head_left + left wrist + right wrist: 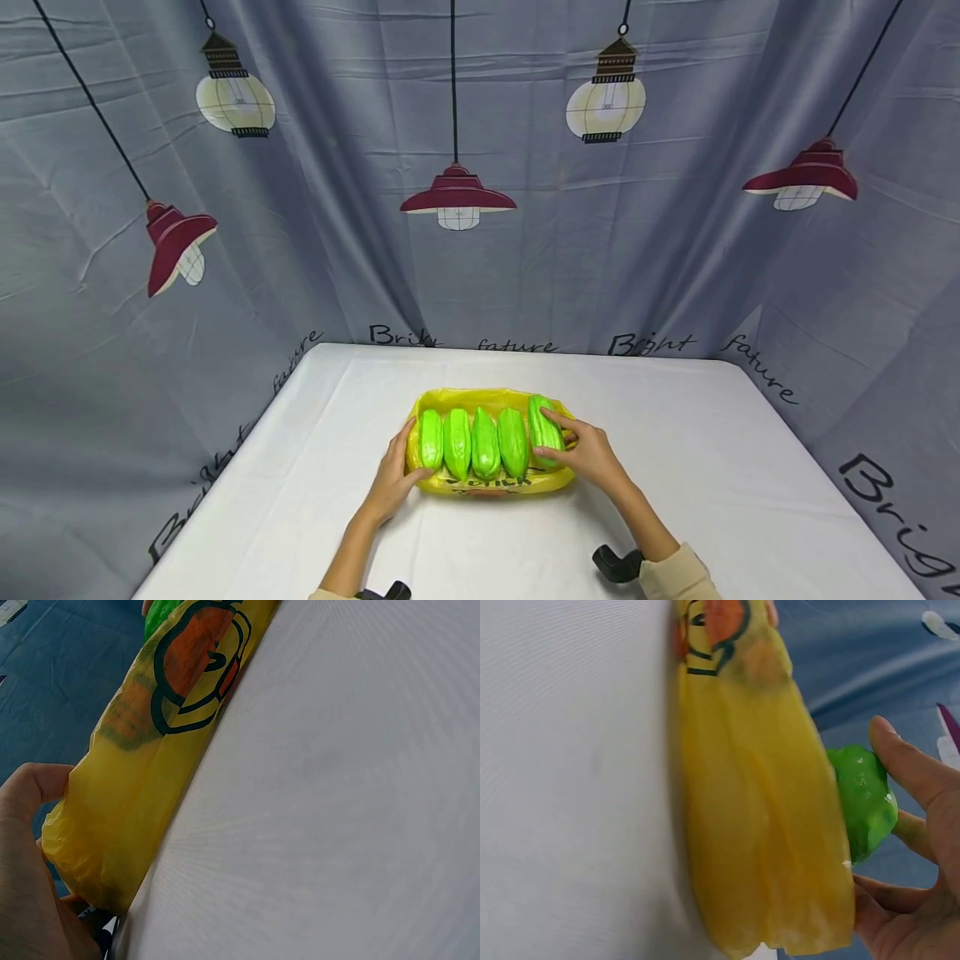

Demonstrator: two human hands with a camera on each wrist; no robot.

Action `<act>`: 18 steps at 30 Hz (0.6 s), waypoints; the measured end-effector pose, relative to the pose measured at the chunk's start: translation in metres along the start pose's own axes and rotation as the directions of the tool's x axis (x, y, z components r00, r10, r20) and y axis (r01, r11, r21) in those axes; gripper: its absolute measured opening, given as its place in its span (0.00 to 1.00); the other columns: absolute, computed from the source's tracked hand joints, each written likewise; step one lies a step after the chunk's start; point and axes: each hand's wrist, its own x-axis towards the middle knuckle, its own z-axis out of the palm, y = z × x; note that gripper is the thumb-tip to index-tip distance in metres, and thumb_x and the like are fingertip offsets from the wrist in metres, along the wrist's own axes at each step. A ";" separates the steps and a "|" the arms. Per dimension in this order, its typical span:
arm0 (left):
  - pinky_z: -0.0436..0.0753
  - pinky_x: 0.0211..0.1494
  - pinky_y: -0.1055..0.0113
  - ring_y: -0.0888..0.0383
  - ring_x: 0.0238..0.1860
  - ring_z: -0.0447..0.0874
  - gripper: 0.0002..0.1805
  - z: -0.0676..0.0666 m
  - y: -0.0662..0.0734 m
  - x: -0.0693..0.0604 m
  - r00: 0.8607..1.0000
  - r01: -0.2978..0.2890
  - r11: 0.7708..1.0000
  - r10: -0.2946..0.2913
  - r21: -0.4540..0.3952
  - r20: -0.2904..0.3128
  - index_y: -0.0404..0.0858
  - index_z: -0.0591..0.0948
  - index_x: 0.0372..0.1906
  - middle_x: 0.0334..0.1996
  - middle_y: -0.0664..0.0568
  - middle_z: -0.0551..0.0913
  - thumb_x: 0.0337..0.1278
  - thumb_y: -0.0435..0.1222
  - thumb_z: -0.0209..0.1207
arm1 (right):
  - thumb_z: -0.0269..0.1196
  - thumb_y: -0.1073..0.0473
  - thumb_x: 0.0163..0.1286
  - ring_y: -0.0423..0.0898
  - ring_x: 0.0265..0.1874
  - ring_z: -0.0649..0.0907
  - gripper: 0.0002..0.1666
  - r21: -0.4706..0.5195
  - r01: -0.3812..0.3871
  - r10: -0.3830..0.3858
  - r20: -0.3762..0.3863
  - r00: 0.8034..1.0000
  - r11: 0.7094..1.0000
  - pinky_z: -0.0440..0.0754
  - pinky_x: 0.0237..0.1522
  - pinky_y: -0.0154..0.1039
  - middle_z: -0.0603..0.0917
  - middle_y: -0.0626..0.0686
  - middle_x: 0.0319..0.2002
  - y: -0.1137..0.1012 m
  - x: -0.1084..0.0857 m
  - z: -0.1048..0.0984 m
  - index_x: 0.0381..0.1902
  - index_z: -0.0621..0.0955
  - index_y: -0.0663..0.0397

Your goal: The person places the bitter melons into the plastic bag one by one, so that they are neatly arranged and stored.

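A shallow container (491, 398) covered in printed yellow plastic holds several long, glossy green ribbed pieces (484, 443) side by side; their exact kind cannot be told. At its left end, my left hand (392, 477) holds the rim, thumb on the near side. The left wrist view has that thumb hooked over the yellow plastic (142, 787). With thumb and fingers, my right hand (592, 454) grips the rightmost green piece (543, 429), which sits a little farther back than the others. In the right wrist view this green piece (864, 799) rises above the yellow edge.
Under the container lies a white-covered table (637, 400). Behind and beside it hangs a grey-blue curtain (525, 275) printed with lamps and lettering. Dark curved pieces (617, 564) are at both wrists, near the beige sleeves (678, 575).
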 end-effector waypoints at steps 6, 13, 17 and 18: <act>0.55 0.59 0.34 0.35 0.64 0.55 0.47 0.001 0.000 0.000 1.000 -0.006 1.000 0.006 0.000 -0.003 0.48 0.48 0.73 0.67 0.38 0.55 0.47 0.43 0.58 | 0.72 0.45 0.45 0.46 0.32 0.81 0.42 -0.026 -0.032 0.032 0.010 0.999 0.999 0.77 0.27 0.34 0.76 0.64 0.55 0.005 0.001 0.007 0.61 0.74 0.43; 0.55 0.59 0.34 0.36 0.65 0.55 0.48 0.001 0.001 -0.001 1.000 -0.004 1.000 0.004 -0.002 0.001 0.48 0.48 0.73 0.67 0.38 0.55 0.47 0.42 0.59 | 0.73 0.49 0.46 0.42 0.25 0.75 0.41 -0.064 -0.050 0.051 0.005 0.999 0.997 0.73 0.23 0.34 0.76 0.64 0.53 0.004 0.001 0.012 0.61 0.75 0.46; 0.55 0.59 0.34 0.36 0.65 0.55 0.47 0.001 0.001 0.000 1.000 -0.002 1.000 0.002 0.011 -0.002 0.48 0.48 0.73 0.67 0.38 0.56 0.47 0.42 0.58 | 0.73 0.49 0.47 0.41 0.22 0.73 0.41 -0.072 -0.064 0.065 0.001 0.998 0.995 0.72 0.23 0.35 0.77 0.65 0.53 0.004 0.001 0.014 0.61 0.74 0.47; 0.55 0.59 0.34 0.36 0.65 0.55 0.47 0.000 0.002 0.000 1.000 -0.001 1.000 0.001 0.013 -0.001 0.49 0.48 0.73 0.67 0.39 0.56 0.47 0.42 0.58 | 0.73 0.49 0.47 0.41 0.22 0.73 0.41 -0.073 -0.066 0.066 0.002 0.998 0.995 0.72 0.22 0.35 0.77 0.65 0.53 0.004 0.000 0.014 0.61 0.75 0.48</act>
